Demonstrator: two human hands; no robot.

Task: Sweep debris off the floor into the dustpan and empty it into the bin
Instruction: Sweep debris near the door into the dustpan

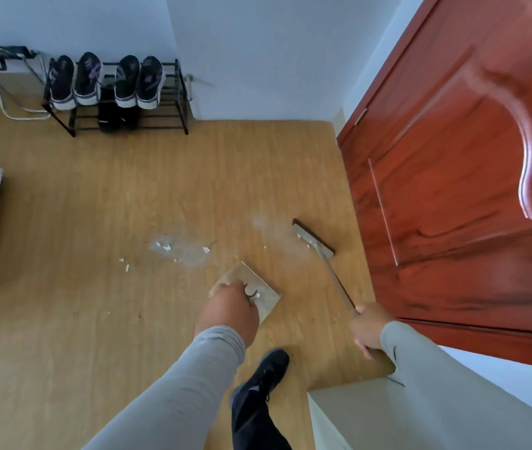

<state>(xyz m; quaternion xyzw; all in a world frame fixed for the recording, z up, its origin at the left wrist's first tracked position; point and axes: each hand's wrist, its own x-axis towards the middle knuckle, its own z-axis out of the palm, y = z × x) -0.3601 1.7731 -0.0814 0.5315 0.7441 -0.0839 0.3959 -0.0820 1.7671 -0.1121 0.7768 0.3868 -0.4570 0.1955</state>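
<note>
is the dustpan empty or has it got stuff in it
Not empty: a few white scraps lie in the dustpan held by the left hand.

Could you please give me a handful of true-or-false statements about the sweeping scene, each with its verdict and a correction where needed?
1. The right hand grips the broom handle. True.
2. The dustpan holds no scraps. False: a few white bits lie in it.
3. White debris still lies on the floor. True.
4. The shoe rack stands bare. False: shoes sit on it.
5. The left hand holds the dustpan. True.
</note>
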